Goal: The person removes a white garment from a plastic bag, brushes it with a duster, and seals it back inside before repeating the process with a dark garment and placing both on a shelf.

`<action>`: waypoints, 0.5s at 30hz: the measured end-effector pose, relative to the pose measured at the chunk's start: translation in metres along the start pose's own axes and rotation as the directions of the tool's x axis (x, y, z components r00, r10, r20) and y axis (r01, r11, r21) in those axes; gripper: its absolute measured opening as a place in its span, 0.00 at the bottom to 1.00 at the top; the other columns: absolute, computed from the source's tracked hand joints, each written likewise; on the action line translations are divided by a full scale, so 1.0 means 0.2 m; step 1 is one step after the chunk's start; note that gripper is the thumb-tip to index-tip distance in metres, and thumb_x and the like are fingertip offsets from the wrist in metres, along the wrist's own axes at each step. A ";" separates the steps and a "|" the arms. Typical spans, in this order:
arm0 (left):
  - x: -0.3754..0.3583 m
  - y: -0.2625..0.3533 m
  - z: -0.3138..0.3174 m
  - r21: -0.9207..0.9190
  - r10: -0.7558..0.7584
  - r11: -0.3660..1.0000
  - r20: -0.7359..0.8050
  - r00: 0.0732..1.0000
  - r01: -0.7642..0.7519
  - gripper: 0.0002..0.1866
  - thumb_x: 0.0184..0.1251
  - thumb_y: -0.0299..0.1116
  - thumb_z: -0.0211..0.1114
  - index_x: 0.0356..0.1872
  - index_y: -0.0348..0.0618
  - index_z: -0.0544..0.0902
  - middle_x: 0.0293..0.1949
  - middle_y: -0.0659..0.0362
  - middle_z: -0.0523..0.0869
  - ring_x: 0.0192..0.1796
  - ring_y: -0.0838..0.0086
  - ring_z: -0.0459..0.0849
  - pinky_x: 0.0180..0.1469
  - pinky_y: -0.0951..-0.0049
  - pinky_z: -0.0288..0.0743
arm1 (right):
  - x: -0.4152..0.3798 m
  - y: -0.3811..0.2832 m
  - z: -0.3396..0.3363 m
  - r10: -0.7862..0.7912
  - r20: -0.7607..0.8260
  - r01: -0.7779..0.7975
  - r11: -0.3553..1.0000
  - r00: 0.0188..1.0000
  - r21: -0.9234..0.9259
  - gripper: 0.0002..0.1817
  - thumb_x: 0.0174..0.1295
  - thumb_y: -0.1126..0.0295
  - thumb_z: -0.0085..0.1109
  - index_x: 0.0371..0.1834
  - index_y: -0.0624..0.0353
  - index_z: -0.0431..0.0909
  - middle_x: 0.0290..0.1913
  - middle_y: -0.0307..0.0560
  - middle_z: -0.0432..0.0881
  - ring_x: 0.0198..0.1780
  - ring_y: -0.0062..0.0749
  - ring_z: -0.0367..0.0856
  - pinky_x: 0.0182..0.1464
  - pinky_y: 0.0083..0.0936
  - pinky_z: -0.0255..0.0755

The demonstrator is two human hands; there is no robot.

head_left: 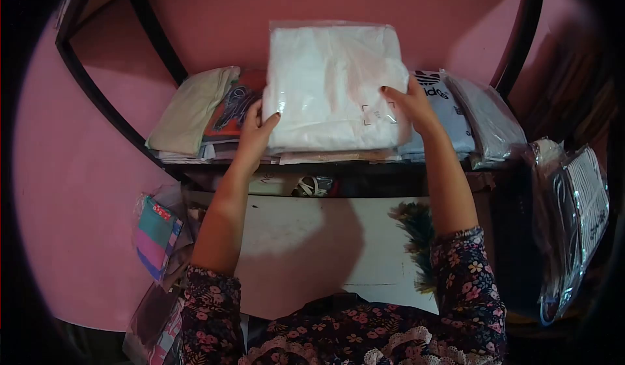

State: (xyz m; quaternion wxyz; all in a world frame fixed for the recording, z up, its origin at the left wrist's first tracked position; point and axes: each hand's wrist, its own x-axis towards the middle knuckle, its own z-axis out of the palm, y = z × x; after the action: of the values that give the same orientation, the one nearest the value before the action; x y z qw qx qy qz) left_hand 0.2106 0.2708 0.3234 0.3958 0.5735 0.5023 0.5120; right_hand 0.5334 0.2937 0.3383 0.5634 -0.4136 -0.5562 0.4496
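A folded white garment in a clear plastic bag (329,85) is held up in front of the shelf, between both hands. My left hand (257,129) grips its lower left edge, thumb on the front face. On the right edge, my right hand (411,105) clasps it the same way, thumb on the front and fingers behind. Part of the shelf behind the bag is hidden. Just left of it lies an orange garment with a dark print (231,108); to its right is a light blue garment with black lettering (443,114).
A beige folded garment (192,111) and a grey bagged garment (485,114) sit at the shelf's ends. Black metal posts (521,33) frame the shelf. Bagged clothes (573,215) hang at right, others (159,231) at left. Below are a white surface (299,248) and green tinsel (416,241).
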 end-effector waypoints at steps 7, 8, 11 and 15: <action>0.12 -0.47 0.02 0.358 0.127 0.926 -0.005 0.992 -0.116 0.26 0.59 0.26 0.63 0.61 0.44 0.69 0.34 0.53 0.84 0.33 0.77 0.81 0.35 0.76 0.73 | 0.28 0.72 -0.11 -0.009 -0.074 -0.024 0.898 0.997 -0.440 0.46 0.47 0.70 0.71 0.68 0.66 0.53 0.55 0.57 0.74 0.53 0.34 0.75 0.53 0.26 0.70; 0.11 -0.48 0.02 0.477 0.168 0.865 0.021 0.986 -0.158 0.23 0.58 0.23 0.63 0.58 0.43 0.73 0.32 0.55 0.83 0.32 0.79 0.81 0.34 0.78 0.72 | 0.26 0.70 -0.10 -0.015 -0.059 -0.006 0.936 0.998 -0.353 0.48 0.45 0.70 0.73 0.68 0.67 0.52 0.57 0.58 0.73 0.54 0.35 0.74 0.54 0.25 0.69; 0.07 -0.40 0.03 0.245 0.030 0.969 -0.010 0.999 -0.027 0.18 0.57 0.21 0.63 0.51 0.41 0.79 0.31 0.57 0.83 0.29 0.81 0.81 0.31 0.81 0.71 | 0.21 0.67 -0.10 -0.016 -0.039 0.002 0.943 0.999 -0.333 0.55 0.40 0.59 0.76 0.67 0.72 0.50 0.60 0.66 0.69 0.62 0.47 0.69 0.62 0.30 0.62; 0.04 -0.32 0.02 0.311 -0.149 0.942 0.051 0.987 0.126 0.21 0.60 0.21 0.61 0.56 0.43 0.75 0.46 0.56 0.79 0.38 0.81 0.79 0.36 0.82 0.74 | 0.15 0.64 -0.08 -0.017 -0.095 -0.026 0.900 0.995 -0.435 0.56 0.40 0.58 0.76 0.68 0.71 0.50 0.61 0.68 0.67 0.63 0.48 0.68 0.63 0.30 0.61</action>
State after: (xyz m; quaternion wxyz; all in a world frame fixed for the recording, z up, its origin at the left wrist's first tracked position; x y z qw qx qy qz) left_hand 0.2030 0.2905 0.2623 0.3552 0.6100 0.5995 0.3772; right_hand 0.5426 0.3565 0.2212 0.4819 -0.5515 -0.6137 0.2949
